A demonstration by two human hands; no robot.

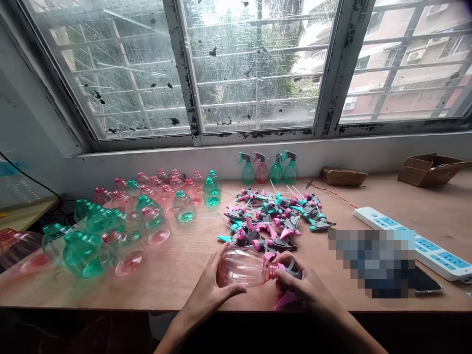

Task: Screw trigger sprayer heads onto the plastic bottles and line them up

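A clear pink spray bottle (241, 267) lies sideways between my hands near the table's front edge, its neck pointing right. My left hand (212, 287) is wrapped round the bottle's base end. At the neck, my right hand (300, 282) grips a pink and grey trigger sprayer head (292, 269), its pink trigger hanging below my fingers. The head meets the bottle's mouth; how far it is screwed on I cannot tell. Just beyond the bottle lies a pile of loose sprayer heads (273, 216) in pink, teal and grey, some with thin white tubes.
Several open pink and green bottles (83, 253) stand on the left of the wooden table (177, 290). Several bottles with sprayers (261, 169) stand by the wall. At right are a white power strip (416, 243), a dark phone-like slab (426, 282), a flat carton (342, 176) and an open box (424, 169).
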